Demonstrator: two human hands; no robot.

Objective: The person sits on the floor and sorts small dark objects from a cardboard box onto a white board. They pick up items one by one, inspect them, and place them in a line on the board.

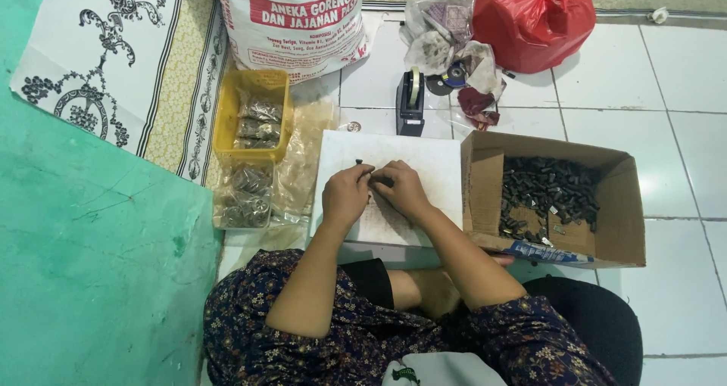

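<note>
Dark flowered sleeves (318,333) fill the bottom edge, belonging to a person seated on a tiled floor (666,76). Both hands meet over a white board (424,166): the left hand (346,195) and right hand (401,189) have fingertips curled together, pinching a small dark piece (382,181) between them. Exactly what the piece is cannot be made out.

Going by size: a large white sack (291,23) at the top is cut off by the frame. A red plastic bag (534,19) is tied shut, contents hidden. A cardboard box (621,212) beside the board holds a heap of small dark parts (549,189). A yellow tray (226,117) holds clear packets of greyish pieces, with more packets (246,197) lying just below it. A black tape dispenser (410,102) stands above the board. One loose dark piece (359,161) lies near the left hand.
</note>
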